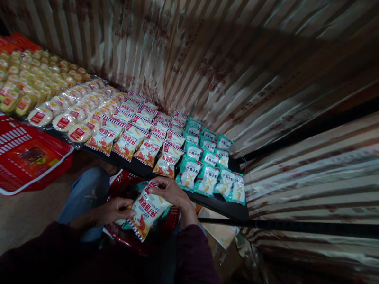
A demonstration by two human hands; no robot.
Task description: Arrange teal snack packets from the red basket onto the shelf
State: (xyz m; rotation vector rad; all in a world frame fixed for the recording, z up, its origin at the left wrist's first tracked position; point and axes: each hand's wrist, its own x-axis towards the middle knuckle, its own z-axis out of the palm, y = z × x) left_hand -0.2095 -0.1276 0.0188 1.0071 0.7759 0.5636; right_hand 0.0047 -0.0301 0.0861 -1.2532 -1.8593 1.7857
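Observation:
A white, red and blue snack packet [146, 212] is held between both my hands, just below the front edge of a low black shelf [222, 206]. My left hand [112, 210] grips its lower left side with curled fingers. My right hand [170, 192] is closed over its top edge. Under the packet sits a red basket [125, 184] on my lap. On the shelf, rows of the same red-and-blue packets [140, 136] lie flat, directly ahead of my hands.
Teal packets [209, 164] fill the shelf's right end; round wrapped cakes [72, 111] and yellow packets [12, 80] lie to the left. A second red basket [7, 154] stands at the left. Striped corrugated cardboard [226, 47] walls the back and right.

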